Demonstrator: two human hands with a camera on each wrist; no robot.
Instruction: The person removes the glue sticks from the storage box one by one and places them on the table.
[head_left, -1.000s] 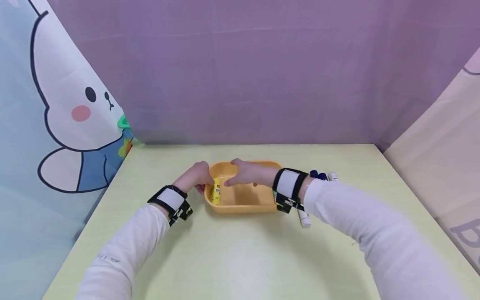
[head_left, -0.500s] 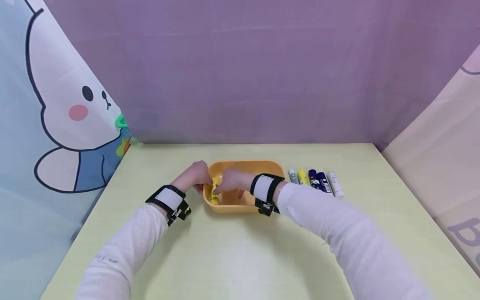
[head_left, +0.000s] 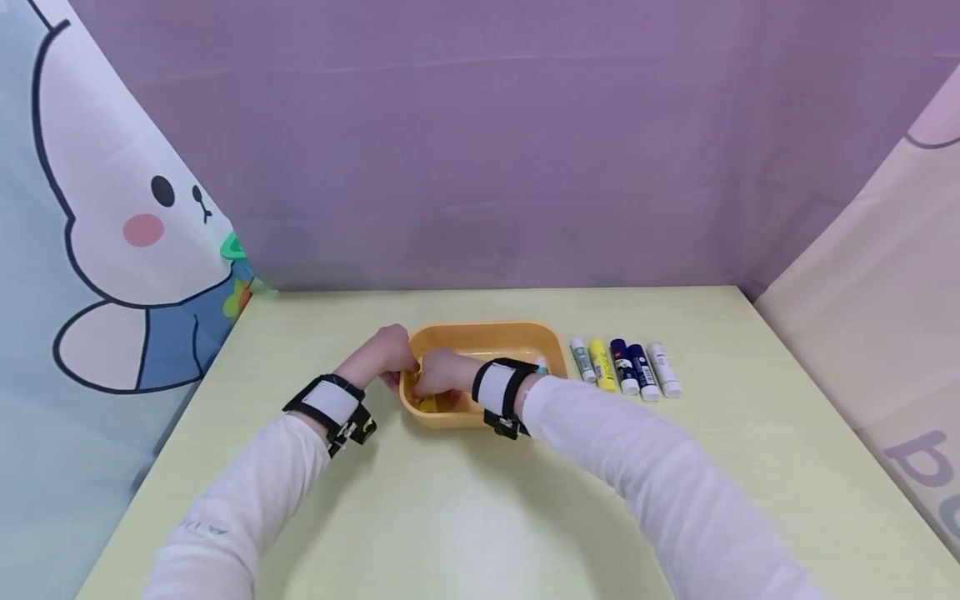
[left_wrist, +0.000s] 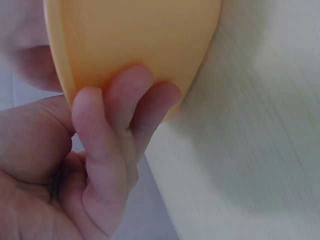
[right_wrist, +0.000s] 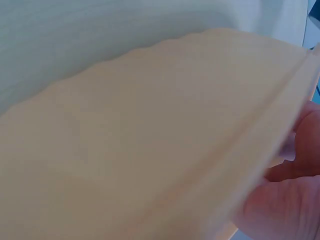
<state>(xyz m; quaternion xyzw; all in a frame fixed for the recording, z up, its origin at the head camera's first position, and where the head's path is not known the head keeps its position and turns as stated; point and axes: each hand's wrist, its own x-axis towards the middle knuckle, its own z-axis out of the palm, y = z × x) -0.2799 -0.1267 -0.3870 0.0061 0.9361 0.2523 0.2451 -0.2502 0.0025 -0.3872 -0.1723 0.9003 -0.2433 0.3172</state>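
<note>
My left hand (head_left: 392,354) grips the left end of a shallow orange plastic basket (head_left: 480,332). In the left wrist view its fingers (left_wrist: 127,92) press the outside of the basket wall, with the thumb at the rim. My right hand (head_left: 444,372) reaches down inside the basket at its left end, fingers bent around a yellow glue stick (head_left: 427,405), mostly hidden under the hand. At the basket's right end shows the teal-and-white end of another stick (head_left: 542,364). The right wrist view shows mainly the basket wall (right_wrist: 150,110), with part of a hand beyond its rim.
To the right of the basket several glue sticks lie side by side: a small teal-and-white one (head_left: 582,360), a yellow one (head_left: 602,367), two navy ones and a white one (head_left: 663,369). A purple cloth (head_left: 480,167) hangs behind the pale table (head_left: 465,517).
My right hand has moved left and down inside the basket, from its middle onto the yellow glue stick. The row of sticks is now uncovered. The left hand has stayed on the basket's end.
</note>
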